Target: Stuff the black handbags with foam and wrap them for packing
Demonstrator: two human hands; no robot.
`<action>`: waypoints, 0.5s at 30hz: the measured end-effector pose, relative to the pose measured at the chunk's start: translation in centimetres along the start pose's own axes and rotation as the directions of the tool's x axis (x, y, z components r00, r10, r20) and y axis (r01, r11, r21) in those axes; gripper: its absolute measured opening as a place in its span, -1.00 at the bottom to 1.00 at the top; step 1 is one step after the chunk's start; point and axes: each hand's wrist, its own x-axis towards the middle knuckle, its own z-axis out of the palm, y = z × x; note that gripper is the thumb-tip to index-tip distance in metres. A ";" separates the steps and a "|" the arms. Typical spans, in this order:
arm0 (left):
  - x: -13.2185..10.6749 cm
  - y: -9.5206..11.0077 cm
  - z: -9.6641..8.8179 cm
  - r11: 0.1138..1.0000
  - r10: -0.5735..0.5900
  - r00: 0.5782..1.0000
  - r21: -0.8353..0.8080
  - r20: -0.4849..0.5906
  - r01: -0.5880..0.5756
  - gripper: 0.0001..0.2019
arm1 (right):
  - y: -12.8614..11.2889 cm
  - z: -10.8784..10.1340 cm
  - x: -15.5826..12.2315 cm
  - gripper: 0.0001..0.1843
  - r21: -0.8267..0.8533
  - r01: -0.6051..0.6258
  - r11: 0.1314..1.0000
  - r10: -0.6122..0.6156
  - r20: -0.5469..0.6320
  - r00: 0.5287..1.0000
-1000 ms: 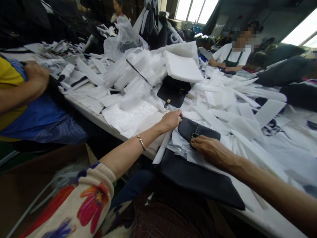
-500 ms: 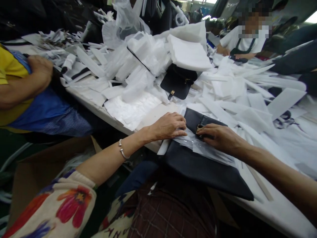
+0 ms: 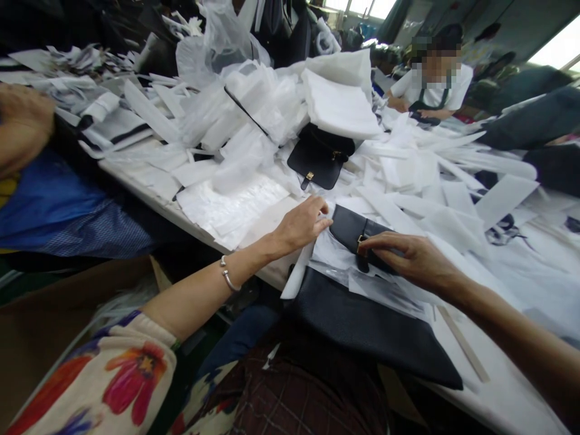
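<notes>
A small black purse [image 3: 351, 231] with a gold clasp lies on clear plastic wrap [image 3: 338, 257] at the table's near edge. My left hand [image 3: 302, 225] pinches the plastic beside the purse's left end, fingers closed. My right hand [image 3: 410, 258] rests on the purse by the clasp, fingers curled over it. A large flat black leather piece [image 3: 371, 329] lies under the plastic and hangs over the table edge toward me.
A second black purse [image 3: 319, 160] sits further back among heaps of white foam sheets [image 3: 338, 109] and strips. A person's arm [image 3: 20, 124] and blue apron are at the left; another person sits across the table [image 3: 432, 90]. A cardboard box [image 3: 49, 314] stands below.
My left hand lifted from lying flat on the plastic and now pinches it at the purse's left end. My right hand stays at the clasp. The view shifted slightly.
</notes>
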 end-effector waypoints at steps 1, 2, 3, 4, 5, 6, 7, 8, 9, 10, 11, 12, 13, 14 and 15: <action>0.4 -0.3 0.2 0.996 -0.079 0.997 -0.033 -0.011 0.078 -0.74 | 0.0 0.0 0.1 -0.72 0.006 0.002 1.000 -0.002 -0.003 1.000; 0.8 -0.6 0.3 0.987 -0.152 0.988 -0.053 0.000 0.152 -0.66 | 0.0 -0.1 0.2 -0.72 0.016 0.000 1.000 0.000 -0.010 1.000; 1.3 -0.9 0.4 0.975 -0.214 0.977 -0.057 0.029 0.215 -0.60 | 0.1 -0.2 0.3 -0.72 0.028 -0.006 1.000 0.007 -0.024 1.000; 1.7 -1.1 0.5 0.963 -0.262 0.963 -0.044 0.061 0.265 -0.58 | 0.1 -0.3 0.3 -0.73 0.039 -0.017 0.999 0.018 -0.046 0.999; 2.2 -1.2 0.5 0.953 -0.298 0.951 -0.021 0.085 0.301 -0.59 | 0.2 -0.3 0.4 -0.73 0.050 -0.032 0.998 0.035 -0.064 0.997; 2.6 -1.2 0.6 0.948 -0.319 0.943 0.007 0.100 0.320 -0.63 | 0.3 -0.4 0.4 -0.74 0.064 -0.050 0.997 0.055 -0.080 0.995; 3.1 -1.2 0.7 0.946 -0.325 0.940 0.037 0.103 0.323 -0.70 | 0.5 -0.4 0.4 -0.75 0.082 -0.064 0.995 0.071 -0.086 0.994; 3.5 -1.1 0.7 0.947 -0.320 0.942 0.065 0.100 0.315 -0.77 | 0.7 -0.3 0.4 -0.75 0.103 -0.069 0.992 0.077 -0.078 0.994; 4.0 -0.9 0.8 0.950 -0.308 0.946 0.088 0.099 0.300 -0.83 | 1.0 -0.2 0.3 -0.75 0.128 -0.063 0.990 0.071 -0.061 0.996; 4.3 -0.6 0.8 0.953 -0.294 0.950 0.107 0.104 0.283 -0.87 | 1.2 0.0 0.2 -0.75 0.154 -0.049 0.987 0.056 -0.044 0.997; 4.6 -0.4 0.8 0.954 -0.285 0.952 0.127 0.109 0.271 -0.90 | 1.5 0.1 0.2 -0.74 0.180 -0.033 0.983 0.039 -0.035 0.999; 4.7 0.0 0.7 0.956 -0.272 0.957 0.140 0.103 0.257 -0.92 | 1.8 0.3 0.1 -0.73 0.204 -0.019 0.979 0.026 -0.033 0.999; 4.6 0.4 0.4 0.965 -0.239 0.967 0.138 0.092 0.225 -0.93 | 2.1 0.4 0.0 -0.73 0.228 -0.009 0.974 0.018 -0.036 0.999; 4.4 0.7 -0.1 0.980 -0.173 0.981 0.117 0.087 0.163 -0.93 | 2.4 0.5 -0.1 -0.73 0.252 -0.003 0.968 0.013 -0.041 0.999; 3.9 1.1 -0.7 0.995 -0.073 0.992 0.076 0.099 0.066 -0.92 | 2.6 0.5 -0.2 -0.73 0.272 0.007 0.962 0.005 -0.045 0.999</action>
